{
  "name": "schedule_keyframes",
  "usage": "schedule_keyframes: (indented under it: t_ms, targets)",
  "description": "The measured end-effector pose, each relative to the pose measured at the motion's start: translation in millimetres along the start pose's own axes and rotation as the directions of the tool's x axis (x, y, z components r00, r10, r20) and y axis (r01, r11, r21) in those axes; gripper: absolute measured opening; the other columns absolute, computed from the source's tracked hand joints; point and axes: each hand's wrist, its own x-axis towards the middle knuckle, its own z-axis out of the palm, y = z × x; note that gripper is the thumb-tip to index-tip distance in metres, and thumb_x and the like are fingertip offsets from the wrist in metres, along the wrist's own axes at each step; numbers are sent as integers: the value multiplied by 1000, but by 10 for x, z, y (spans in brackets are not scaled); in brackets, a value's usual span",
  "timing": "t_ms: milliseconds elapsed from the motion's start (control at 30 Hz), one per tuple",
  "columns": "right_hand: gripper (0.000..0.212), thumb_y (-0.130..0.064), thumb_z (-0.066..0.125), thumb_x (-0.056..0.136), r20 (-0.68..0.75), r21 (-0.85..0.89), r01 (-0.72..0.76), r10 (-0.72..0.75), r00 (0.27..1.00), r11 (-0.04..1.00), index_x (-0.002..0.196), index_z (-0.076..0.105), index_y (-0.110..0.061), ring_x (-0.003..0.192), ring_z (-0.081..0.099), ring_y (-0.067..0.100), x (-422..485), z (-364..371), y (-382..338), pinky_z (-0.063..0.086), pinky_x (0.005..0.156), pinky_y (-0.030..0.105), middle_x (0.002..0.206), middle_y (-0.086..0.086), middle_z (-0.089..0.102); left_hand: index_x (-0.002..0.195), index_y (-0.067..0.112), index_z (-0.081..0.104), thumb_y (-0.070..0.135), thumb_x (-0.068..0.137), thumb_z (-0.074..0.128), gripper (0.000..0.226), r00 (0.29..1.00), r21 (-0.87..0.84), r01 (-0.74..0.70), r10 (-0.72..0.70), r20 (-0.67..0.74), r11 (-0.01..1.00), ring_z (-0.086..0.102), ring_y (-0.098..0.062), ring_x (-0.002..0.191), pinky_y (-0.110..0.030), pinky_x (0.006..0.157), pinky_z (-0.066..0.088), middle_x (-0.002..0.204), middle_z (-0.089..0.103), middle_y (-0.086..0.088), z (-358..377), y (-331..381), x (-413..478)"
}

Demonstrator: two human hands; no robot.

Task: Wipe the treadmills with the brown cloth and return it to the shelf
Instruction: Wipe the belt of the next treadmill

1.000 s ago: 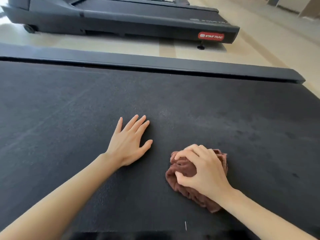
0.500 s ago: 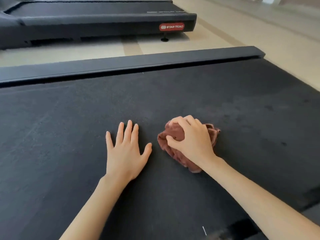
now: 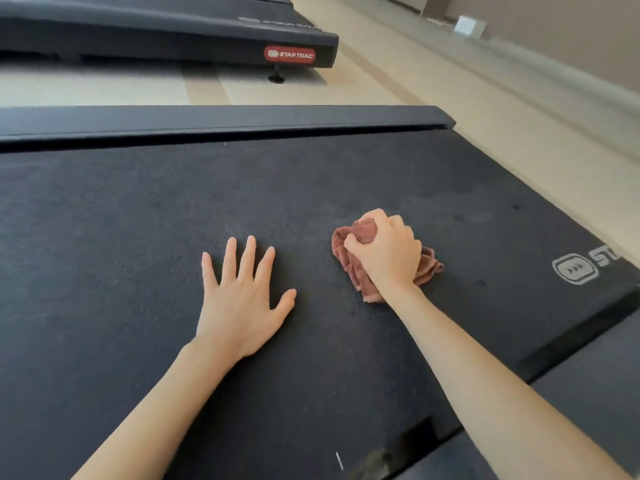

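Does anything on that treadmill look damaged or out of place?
Nothing looks broken. The belt shows a few small dark spots near the right hand, which grips the bunched brown cloth, and a tiny white sliver lies near the belt's near edge.

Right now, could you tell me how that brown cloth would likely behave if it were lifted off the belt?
The brown cloth is bunched in soft folds under the right hand, so it would probably droop limply. It looks thin, likely light. Its nap may drag a little on the textured treadmill belt.
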Motion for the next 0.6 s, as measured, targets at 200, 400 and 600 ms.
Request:
schedule_keyframes:
  t_ms: [200, 400, 600]
  targets:
    - [36, -55, 54, 76, 34, 109, 174, -179, 983, 979, 105, 56, -34, 96, 51, 18, -705, -248, 157, 38, 80, 31, 104, -7, 53, 150, 24, 9, 68, 74, -9, 90, 1000, 5, -2, 3, -15, 1000, -7, -27, 145, -53, 114, -3, 159, 2, -5, -31, 17, -23]
    - [31, -55, 58, 68, 20, 159, 212, -218, 976, 964, 94, 62, -39, 89, 56, 12, -1152, -466, 292, 44, 76, 30, 96, -16, 57, 149, 20, 20, 67, 78, -2, 88, 999, -31, -22, 21, -39, 999, 1, -30, 145, -55, 114, 0, 158, 12, -9, -25, 20, -32]
    - [28, -54, 62, 73, 23, 104, 168, -171, 985, 980, 96, 59, -38, 93, 53, 17, -382, -83, 46, 40, 77, 33, 98, -9, 56, 149, 19, 22, 66, 81, 1, 86, 999, -29, -25, 25, -21, 999, 2, -31, 145, -55, 114, 0, 157, 13, -10, -30, 26, -33]
